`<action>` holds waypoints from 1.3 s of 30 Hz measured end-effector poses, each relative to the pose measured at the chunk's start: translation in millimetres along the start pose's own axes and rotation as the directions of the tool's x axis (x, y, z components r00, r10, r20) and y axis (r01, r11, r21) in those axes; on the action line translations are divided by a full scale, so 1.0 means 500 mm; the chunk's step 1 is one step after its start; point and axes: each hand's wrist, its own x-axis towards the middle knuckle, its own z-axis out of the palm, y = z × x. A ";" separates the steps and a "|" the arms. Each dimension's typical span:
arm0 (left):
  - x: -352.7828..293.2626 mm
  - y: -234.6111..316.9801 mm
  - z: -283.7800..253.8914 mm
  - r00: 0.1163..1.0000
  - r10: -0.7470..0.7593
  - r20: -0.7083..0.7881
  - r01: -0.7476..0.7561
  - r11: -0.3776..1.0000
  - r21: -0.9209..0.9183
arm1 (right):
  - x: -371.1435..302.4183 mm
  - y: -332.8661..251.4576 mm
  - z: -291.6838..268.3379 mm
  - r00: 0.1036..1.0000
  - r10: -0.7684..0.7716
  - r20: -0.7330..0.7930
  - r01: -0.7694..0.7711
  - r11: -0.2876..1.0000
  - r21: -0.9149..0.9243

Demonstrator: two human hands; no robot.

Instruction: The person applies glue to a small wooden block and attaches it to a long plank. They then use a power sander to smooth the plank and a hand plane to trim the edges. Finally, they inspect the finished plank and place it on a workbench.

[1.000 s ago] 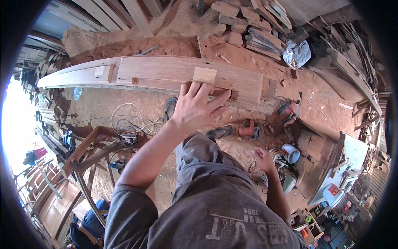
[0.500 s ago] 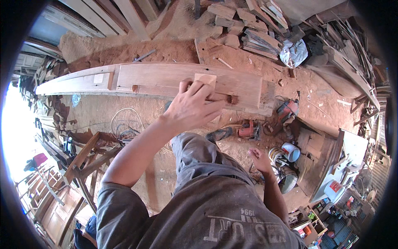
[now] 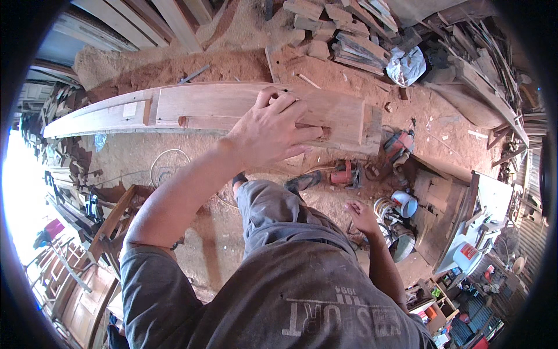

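My left hand presses down on a long pale wooden board, its fingers bent over the surface. Under those fingers is a small tan square piece, now almost wholly hidden by the hand; whether it is sandpaper or a thin block I cannot tell. Beside the fingertips a brown notch is cut into the board. My right hand hangs low at my right side, fingers loosely parted, with nothing visible in it.
Beyond the board's right end lie red power tools on the dusty ground. Near my right hand stand buckets. Wood offcuts and a silvery plastic bag lie at the back right. A wooden frame stands at left.
My left hand has shifted slightly up over the tan square, covering it. The fingers of my right hand have loosened a little. The whole view has shifted slightly.
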 end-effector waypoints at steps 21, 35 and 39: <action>-0.098 0.152 0.074 0.990 0.044 -0.130 -0.077 0.962 -0.261 | -0.009 0.071 0.023 0.998 -0.029 -0.049 0.031 0.998 0.047; -0.044 0.250 0.103 0.688 -0.657 -0.309 0.640 0.750 -0.169 | 0.016 0.063 -0.061 0.998 0.058 -0.003 -0.058 0.997 0.043; -0.035 0.256 0.112 0.716 -0.563 -0.413 0.610 0.792 -0.022 | 0.017 0.073 -0.083 0.998 -0.052 -0.038 0.055 0.994 0.095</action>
